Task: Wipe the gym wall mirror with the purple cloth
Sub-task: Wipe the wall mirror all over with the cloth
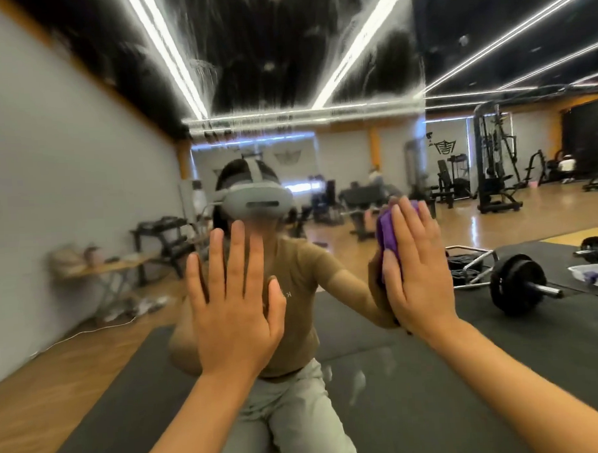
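Because the mirror (318,71) needed firm, even pressure, I kept my right hand (418,272) flat with straight fingers, pressing the purple cloth (387,234) against the glass, while my left hand (234,308), spread and holding nothing, braced me beside it.

Cloth (388,234) sits betw. R hand (418,272) fingers (405,228) & the mirror (82,167), poking out left of the fingers. L hand (234,308) flat on the glass, left of the R, well apart. Barbell (519,283) reflected right of R fingers, lower down.
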A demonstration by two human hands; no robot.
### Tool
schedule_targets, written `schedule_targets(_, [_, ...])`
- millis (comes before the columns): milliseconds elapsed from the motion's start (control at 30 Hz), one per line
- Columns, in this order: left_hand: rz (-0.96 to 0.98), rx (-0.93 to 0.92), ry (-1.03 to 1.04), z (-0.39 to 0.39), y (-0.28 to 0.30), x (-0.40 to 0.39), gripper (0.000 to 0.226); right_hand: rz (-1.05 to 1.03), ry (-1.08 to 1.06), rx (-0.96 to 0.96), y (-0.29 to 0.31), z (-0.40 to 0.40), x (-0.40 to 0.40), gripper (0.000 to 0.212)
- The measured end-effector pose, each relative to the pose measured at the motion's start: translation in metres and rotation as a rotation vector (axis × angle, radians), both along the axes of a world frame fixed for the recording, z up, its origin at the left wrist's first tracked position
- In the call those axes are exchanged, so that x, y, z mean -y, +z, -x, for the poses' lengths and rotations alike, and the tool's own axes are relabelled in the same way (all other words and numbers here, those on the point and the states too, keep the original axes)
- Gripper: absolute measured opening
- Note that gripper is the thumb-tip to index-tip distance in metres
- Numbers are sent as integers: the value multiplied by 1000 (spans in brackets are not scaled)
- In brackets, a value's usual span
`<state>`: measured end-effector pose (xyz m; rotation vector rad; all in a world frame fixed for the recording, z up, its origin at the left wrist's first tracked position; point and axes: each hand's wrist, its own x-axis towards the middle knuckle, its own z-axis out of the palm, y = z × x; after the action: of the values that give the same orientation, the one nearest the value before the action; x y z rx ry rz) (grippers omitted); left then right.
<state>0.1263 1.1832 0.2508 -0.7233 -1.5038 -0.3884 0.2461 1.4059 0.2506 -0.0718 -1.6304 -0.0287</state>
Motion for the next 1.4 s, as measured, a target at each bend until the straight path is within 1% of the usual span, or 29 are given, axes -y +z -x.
schedule_targets(100, [-11, -2, -2, 0, -2, -1, 60, 40, 10, -33, 43, 4, 1, 58])
schedule_targets(167, [-13, -2, -8, 2, -2, -1, 60, 57, 14, -57, 40, 6, 2, 58])
schedule_targets(200, [-12, -1, -11, 2, -2, -1, 60, 64, 15, -66, 29, 6, 3, 57])
schedule_targets(267, [-6, 2, -16, 3, -1, -2, 60, 51, 7, -52, -11, 6, 4, 57])
schedule_targets(400, [-14, 4, -29, 4, -4, -2, 61, -7, -23, 92, -117, -6, 4, 58])
schedule_targets(467, [-18, 10, -33, 4, -4, -2, 60, 12, -38, 152, -148, -12, 5, 58])
schedule_targets(500, [-18, 9, -32, 4, -4, -1, 60, 20, -42, 173, -154, -15, 5, 58])
schedule_targets(633, [-11, 3, -23, 4, -6, 0, 60, -7, -70, 270, -150, -27, 3, 58])
schedule_targets(833, [-1, -14, -26, 6, -5, -1, 62, -121, -215, 437, -139, -44, -8, 57])
schedule_targets(900, [4, -13, -24, 6, -4, -1, 62, -128, -211, 456, -136, -45, -9, 57])
schedule_targets(1000, [1, -6, -24, 5, -5, -2, 62, -80, -160, 371, -120, -36, -4, 57])
schedule_targets(1067, [-2, -13, -22, 5, -5, -3, 62, -88, -128, 292, -87, -25, -1, 57])
schedule_targets(1133, [-7, -16, -18, 5, -4, -3, 62, -99, -123, 220, -40, -16, -1, 57])
schedule_targets(1167, [-8, -14, -16, 5, -4, -3, 62, -71, -115, 177, -19, -12, 0, 57])
schedule_targets(1233, [-7, -17, -16, 5, -5, -3, 62, 94, -68, 54, 5, -1, 10, 57])
schedule_targets(1300, [-5, -14, -24, 4, -4, -3, 62, 229, -30, -66, 5, 15, 33, 57])
schedule_targets(1333, [-2, -13, -32, 4, -4, -4, 62, 231, -20, -90, -3, 23, 48, 56])
schedule_targets(1367, [-1, -13, -38, 4, -3, -3, 61, 175, -12, -77, -15, 30, 62, 56])
schedule_targets(1400, [1, -11, -41, 4, -3, -3, 61, 76, -12, -25, -29, 34, 73, 54])
